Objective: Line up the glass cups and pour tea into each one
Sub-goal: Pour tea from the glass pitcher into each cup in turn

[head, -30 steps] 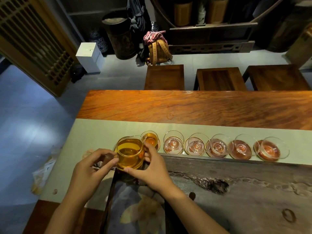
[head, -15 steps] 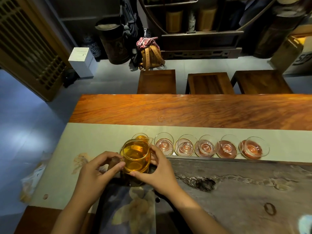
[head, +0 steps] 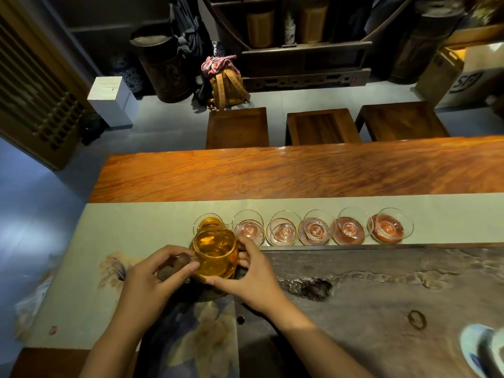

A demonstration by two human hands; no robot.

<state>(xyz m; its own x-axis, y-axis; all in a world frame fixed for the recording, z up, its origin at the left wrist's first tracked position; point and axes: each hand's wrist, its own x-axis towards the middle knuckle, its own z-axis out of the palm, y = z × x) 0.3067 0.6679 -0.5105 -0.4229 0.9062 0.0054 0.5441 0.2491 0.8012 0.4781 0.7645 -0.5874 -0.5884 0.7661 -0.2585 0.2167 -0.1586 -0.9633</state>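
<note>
A glass pitcher point(head: 215, 255) full of amber tea is held between both hands. My left hand point(head: 152, 279) grips its left side, my right hand point(head: 251, 274) cups its right side and base. Its spout leans over the leftmost glass cup point(head: 208, 222), which holds amber tea. To the right, several more glass cups stand in a row on the pale runner point(head: 141, 222): the second cup point(head: 248, 227), a middle cup point(head: 283, 231) and the far right cup point(head: 390, 226) show no amber tea.
A dark stone tea tray point(head: 381, 282) lies in front of the cups. The wooden table top point(head: 300, 170) stretches behind the runner, with three wooden stools point(head: 321, 126) beyond it. A blue and white dish point(head: 480, 347) sits at the bottom right.
The pitcher has moved from beside the first cup to in front of it, now tilted over it. The cup holds more amber tea. Both hands stay on the pitcher.
</note>
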